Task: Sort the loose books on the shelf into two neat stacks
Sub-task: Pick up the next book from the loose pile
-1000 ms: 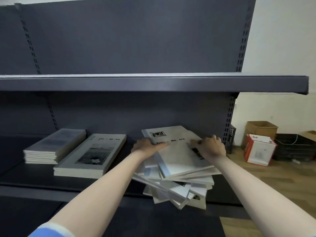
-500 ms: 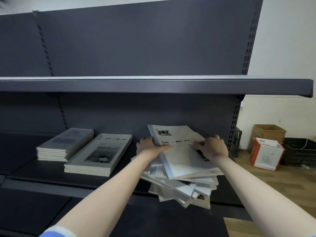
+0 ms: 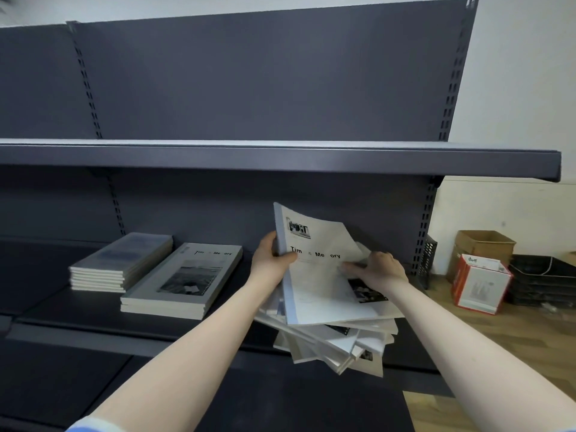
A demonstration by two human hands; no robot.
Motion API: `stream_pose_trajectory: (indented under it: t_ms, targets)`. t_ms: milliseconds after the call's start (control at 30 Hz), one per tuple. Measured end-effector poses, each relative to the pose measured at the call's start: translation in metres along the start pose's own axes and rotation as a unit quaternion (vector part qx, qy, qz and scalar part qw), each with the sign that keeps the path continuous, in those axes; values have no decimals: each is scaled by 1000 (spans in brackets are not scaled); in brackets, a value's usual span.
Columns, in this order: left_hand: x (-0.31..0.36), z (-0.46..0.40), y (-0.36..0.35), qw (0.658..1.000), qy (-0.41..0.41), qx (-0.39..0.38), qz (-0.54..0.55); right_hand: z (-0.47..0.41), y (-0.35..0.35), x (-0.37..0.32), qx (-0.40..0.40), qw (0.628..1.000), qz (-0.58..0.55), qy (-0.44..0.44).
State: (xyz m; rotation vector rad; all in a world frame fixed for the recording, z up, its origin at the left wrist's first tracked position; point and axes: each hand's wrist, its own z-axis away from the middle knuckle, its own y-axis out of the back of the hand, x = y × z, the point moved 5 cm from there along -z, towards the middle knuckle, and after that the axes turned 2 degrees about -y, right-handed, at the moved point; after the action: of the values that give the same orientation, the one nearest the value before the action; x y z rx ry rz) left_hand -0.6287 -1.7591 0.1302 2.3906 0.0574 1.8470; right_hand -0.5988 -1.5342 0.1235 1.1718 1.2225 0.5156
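Left hand (image 3: pixel 270 260) grips the spine edge of the top pale grey softcover book (image 3: pixel 321 269), thumb curled over the cover just left of the "Tim & Me ory" title, remaining fingers hidden behind the book. Book is tilted up at its far end, cover bowed, near end touching the pile.

Right hand (image 3: pixel 378 271) is on the same cover's right side: fingers together, curled down and pressing on the cover near the title; whether they hook under the page edge, can't tell.

Under both hands: messy pile of loose white and grey softcover books (image 3: pixel 339 344), fanned at different angles, its near corners overhanging the front lip of the dark grey metal lower shelf (image 3: pixel 78 319).

Left of the left-hand fingers, well apart: neat stack of grey books with a black-and-white photo cover (image 3: pixel 184 279), same title on top. Further left, just beside it: second neat stack of narrower grey-blue covered books (image 3: pixel 121 260). Both flat on the lower shelf.

Above the fingers: dark grey metal upper shelf (image 3: pixel 280 159).

Right of the right-hand fingers, on the wood floor: brown cardboard box (image 3: pixel 484 244), red-and-white carton (image 3: pixel 481 283), black plastic crates (image 3: pixel 544 280).
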Motion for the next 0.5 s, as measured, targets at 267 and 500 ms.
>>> stream_pose_trajectory:
  t_ms: [267, 500]
  targets:
    - [8, 6, 10, 999, -6, -32, 32, 2, -4, -11, -16, 999, -36, 11]
    - [2, 10, 43, 994, -1, -3, 113, 15, -3, -45, -1, 989, -142, 34]
